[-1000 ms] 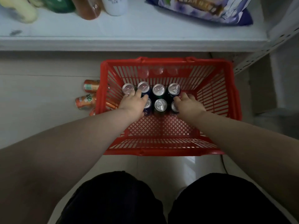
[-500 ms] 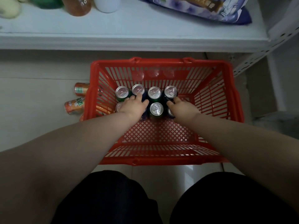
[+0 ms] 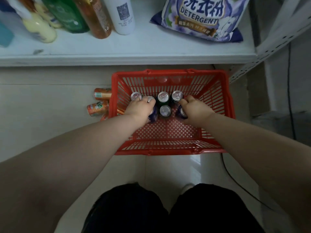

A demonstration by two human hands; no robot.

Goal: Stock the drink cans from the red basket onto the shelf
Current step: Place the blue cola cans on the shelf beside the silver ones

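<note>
Head view, looking down at a red basket [image 3: 225,105] on the floor, centre of frame, below the front edge of a white shelf [image 3: 127,52]. Left hand [image 3: 140,108] now closed around a purple can [image 3: 153,115] at the left of the near row; right hand [image 3: 193,109] closed around a second purple can [image 3: 180,112] at the right of that row. Compared with half a second ago: fingers no longer resting on the can tops but wrapped about the can bodies, both cans tipped from upright and apparently starting to lift. Other cans upright in the basket: one silver-topped at far left [image 3: 135,96], a green one [image 3: 163,98] and a dark one [image 3: 176,95] in the far row, one more [image 3: 165,111] between the hands. Orange cans [image 3: 98,107] lying on the floor left of the basket. Bottles [image 3: 94,15] and a detergent bag [image 3: 200,17] on the shelf, top of frame. Judged stage: pick secured, transfer to the shelf not yet begun; bare shelf space between bottles and bag a likely spot.
</note>
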